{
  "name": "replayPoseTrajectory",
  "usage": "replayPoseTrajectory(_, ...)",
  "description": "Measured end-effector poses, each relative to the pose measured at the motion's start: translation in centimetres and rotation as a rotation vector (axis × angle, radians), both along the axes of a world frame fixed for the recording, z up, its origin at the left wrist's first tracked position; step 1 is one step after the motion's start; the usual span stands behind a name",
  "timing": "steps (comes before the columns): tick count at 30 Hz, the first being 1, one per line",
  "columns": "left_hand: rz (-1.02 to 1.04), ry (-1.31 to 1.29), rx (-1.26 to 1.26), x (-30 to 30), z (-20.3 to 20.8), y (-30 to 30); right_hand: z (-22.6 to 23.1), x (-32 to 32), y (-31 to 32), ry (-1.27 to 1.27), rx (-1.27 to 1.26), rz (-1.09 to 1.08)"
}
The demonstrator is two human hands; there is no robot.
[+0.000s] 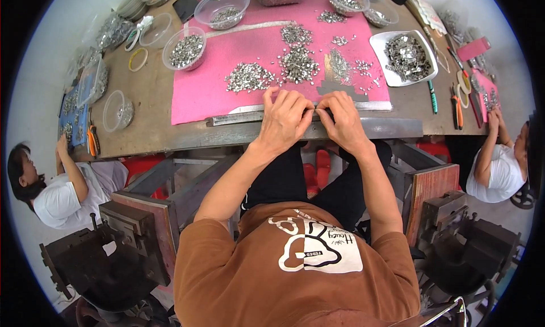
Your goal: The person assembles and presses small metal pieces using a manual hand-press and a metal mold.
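At the front edge of the bench, my left hand and my right hand meet with thumbs and fingertips pinched close together. Whatever lies between the fingertips is too small to make out. A metal ruler strip runs under my left hand along the front of the pink mat. Just beyond my fingers lie piles of small silvery metal pieces, with a looser pile to the left. Dark grey flat strips lie beyond my right hand, beside thin silvery bits.
Clear plastic tubs of metal pieces stand at the left and back. A white square dish of metal bits sits at the right, near a green pen and orange-handled pliers. Co-workers sit at both sides.
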State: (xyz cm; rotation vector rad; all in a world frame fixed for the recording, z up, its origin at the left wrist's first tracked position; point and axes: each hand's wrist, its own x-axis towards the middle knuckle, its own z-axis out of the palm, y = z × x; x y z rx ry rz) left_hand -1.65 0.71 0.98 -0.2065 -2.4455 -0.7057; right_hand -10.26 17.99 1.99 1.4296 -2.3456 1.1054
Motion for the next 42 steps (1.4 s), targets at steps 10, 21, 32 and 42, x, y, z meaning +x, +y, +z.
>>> replayPoseTrajectory(10,0.041,0.026,0.073,0.1,-0.7,-0.7,-0.9,0.5,0.8,-0.008,-0.137,-0.078)
replayPoseTrajectory(21,0.183,-0.022,-0.01,3.5,0.7,-2.9,-1.4,1.4,3.1,0.011,-0.156,-0.229)
replayPoseTrajectory(32,0.153,-0.046,0.052,5.8,-1.7,-3.9,-3.5,3.6,3.4,0.194,-0.145,-0.326)
replayPoseTrajectory(42,0.15,-0.009,0.042,5.8,-1.8,-3.7,-3.9,3.6,3.6,0.205,-0.159,-0.348)
